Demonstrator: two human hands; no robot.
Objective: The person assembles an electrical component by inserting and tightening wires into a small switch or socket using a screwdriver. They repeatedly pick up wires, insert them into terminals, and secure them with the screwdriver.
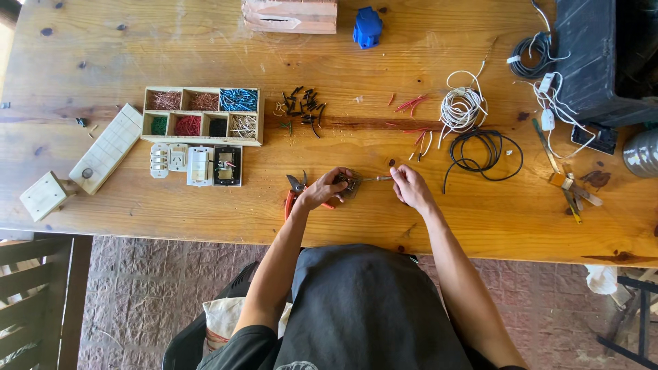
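A wooden desk [171, 48] with dark knots carries a compartment tray [202, 115] of coloured wire bits, a row of switch plates [197, 165] just below it, loose black screws [301, 104], a white wire coil [462, 108], a black cable loop [483, 154], red-handled pliers [293, 190], a blue object [367, 27] and a wooden block [290, 15] at the far edge.

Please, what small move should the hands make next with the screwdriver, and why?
Probably keep turning the screwdriver. The right hand holds it with the tip at the small switch part, which the left hand steadies on the table.
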